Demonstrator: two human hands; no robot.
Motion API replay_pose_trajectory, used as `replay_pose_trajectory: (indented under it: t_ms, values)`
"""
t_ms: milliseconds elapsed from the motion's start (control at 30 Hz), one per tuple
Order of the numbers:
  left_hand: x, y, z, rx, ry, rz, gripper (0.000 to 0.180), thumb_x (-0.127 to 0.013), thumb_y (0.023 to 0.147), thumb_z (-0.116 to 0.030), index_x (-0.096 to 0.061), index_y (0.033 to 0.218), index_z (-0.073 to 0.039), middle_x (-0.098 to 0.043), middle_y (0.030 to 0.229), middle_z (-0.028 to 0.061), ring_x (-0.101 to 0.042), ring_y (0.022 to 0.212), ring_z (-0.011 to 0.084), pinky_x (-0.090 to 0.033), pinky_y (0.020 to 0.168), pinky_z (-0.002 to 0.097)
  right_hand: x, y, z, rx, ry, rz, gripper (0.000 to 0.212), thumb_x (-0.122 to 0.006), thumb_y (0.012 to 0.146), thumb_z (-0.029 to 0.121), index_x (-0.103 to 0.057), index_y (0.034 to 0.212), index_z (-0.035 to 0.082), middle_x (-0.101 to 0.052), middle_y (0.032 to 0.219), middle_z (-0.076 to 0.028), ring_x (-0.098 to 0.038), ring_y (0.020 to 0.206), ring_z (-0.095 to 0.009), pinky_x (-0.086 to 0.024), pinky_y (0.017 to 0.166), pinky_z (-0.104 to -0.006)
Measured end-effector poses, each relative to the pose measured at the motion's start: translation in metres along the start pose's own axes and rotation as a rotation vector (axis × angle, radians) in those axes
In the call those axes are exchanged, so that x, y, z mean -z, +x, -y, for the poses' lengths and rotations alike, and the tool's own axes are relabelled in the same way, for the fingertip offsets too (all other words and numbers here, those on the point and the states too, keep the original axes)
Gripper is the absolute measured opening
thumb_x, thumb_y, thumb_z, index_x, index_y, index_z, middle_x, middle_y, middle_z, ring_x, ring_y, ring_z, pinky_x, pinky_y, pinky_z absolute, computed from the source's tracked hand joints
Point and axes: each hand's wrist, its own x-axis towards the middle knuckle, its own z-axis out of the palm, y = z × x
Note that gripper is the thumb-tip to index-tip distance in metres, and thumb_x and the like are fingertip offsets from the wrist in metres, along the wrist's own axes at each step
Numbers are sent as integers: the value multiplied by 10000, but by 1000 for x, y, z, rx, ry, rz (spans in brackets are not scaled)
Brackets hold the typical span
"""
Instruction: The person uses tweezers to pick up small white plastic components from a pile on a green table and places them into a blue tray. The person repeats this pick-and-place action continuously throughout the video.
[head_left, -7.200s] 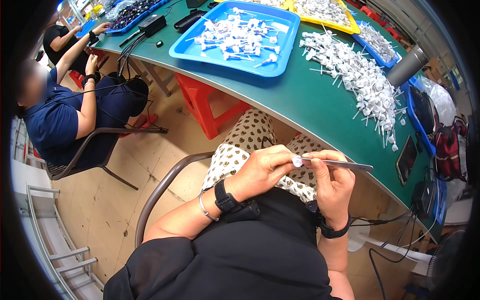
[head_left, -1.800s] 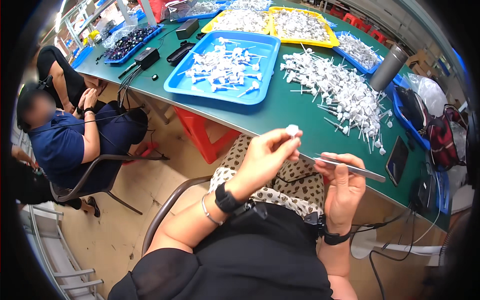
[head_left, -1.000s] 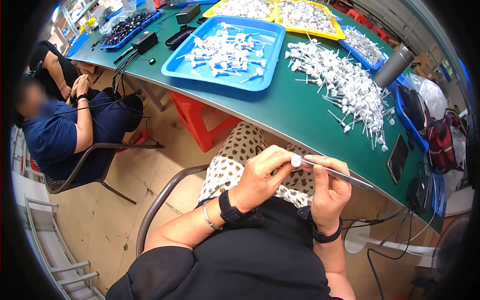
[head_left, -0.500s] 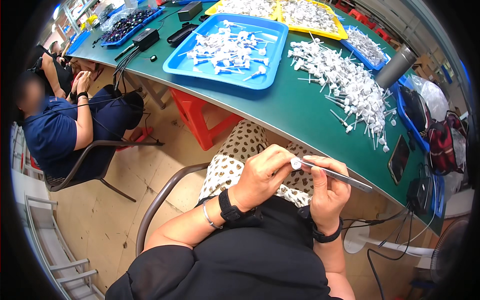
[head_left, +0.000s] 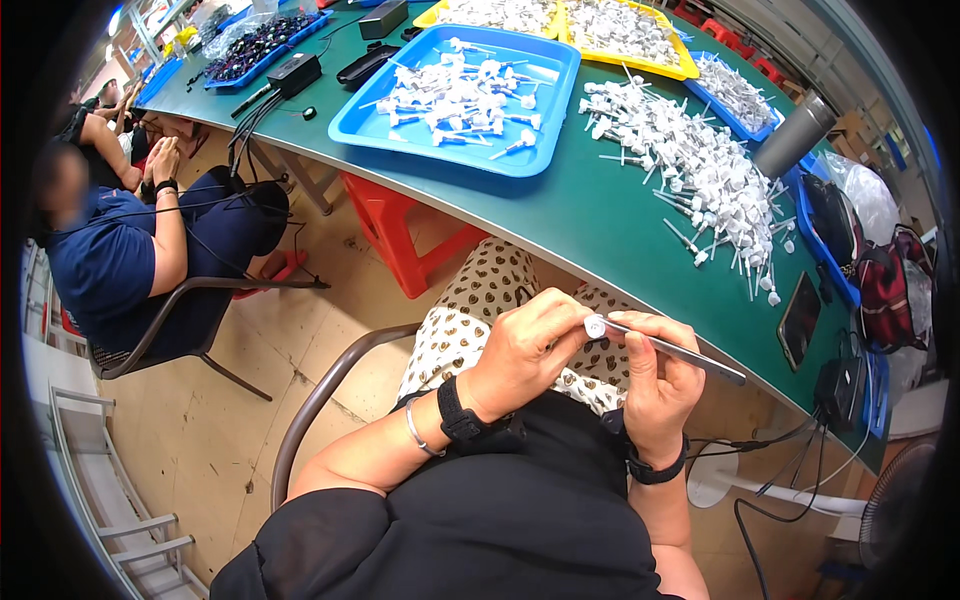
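Above my lap, my left hand (head_left: 537, 335) pinches a small round white plastic part (head_left: 595, 327) between thumb and fingertips. Metal tweezers (head_left: 690, 356) lie in my right hand (head_left: 660, 375), gripped between thumb and fingers, with their tip at the white part. Whether the tip touches it or reaches inside, I cannot tell. On the green table (head_left: 590, 225) in front of me is a heap of white plastic parts with thin stems (head_left: 690, 165). To its left stands a blue tray (head_left: 350, 135) with more such parts spread in it.
Yellow trays (head_left: 690, 70) of white parts stand at the back. At the right are a grey bottle (head_left: 797, 135), a phone (head_left: 800, 320) and a black adapter (head_left: 840, 388) with cables. A red stool (head_left: 400, 240) is under the table; a co-worker (head_left: 120, 250) sits at the left.
The white part has turned slightly, its round face now showing more toward me. Both hands stay nearly in place, still holding the part and the tweezers.
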Motion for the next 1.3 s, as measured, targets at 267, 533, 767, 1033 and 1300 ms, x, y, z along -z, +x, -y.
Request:
replay_pose_trajectory:
  t_ms: [267, 533, 767, 1033, 1300]
  values:
    - [1, 0, 0, 4, 15, 16, 171, -714, 855, 18, -685, 1014, -39, -652, 878, 84, -660, 729, 236, -530, 624, 328, 0, 1, -1, 40, -34, 22, 95, -676, 944, 12, -657, 1024, -36, -729, 993, -135, -701, 820, -184, -559, 719, -279]
    - [-1, -2, 2, 14, 17, 14, 174, -722, 854, 37, -706, 1011, -38, -661, 875, 78, -656, 729, 203, -521, 623, 301, 0, 2, 3, -12, -60, 10, 79, -661, 953, 6, -656, 1021, -35, -723, 959, -120, -712, 808, -180, -569, 716, -276]
    - [-1, -2, 2, 17, 39, 28, 163, -707, 850, 5, -678, 1005, -37, -636, 849, 79, -661, 712, 243, -534, 616, 336, 1, 3, 6, -65, -28, 26, 58, -629, 968, -9, -645, 1011, -46, -716, 954, -122, -722, 834, -185, -586, 727, -281]
    - [-2, -3, 4, 3, 56, 24, 187, -712, 849, 0, -693, 1027, -55, -618, 820, 68, -637, 680, 227, -518, 591, 328, 1, 5, 6, -77, 89, 21, 63, -608, 978, -11, -629, 1013, -60, -706, 971, -133, -724, 853, -196, -606, 762, -297]
    - [-2, -4, 3, 0, 29, 23, 227, -735, 846, 11, -724, 1060, -64, -650, 836, 69, -640, 689, 199, -514, 588, 308, 9, 5, 4, 27, -163, 113, 51, -660, 945, -5, -658, 987, -32, -709, 944, -121, -700, 765, -180, -557, 670, -278]
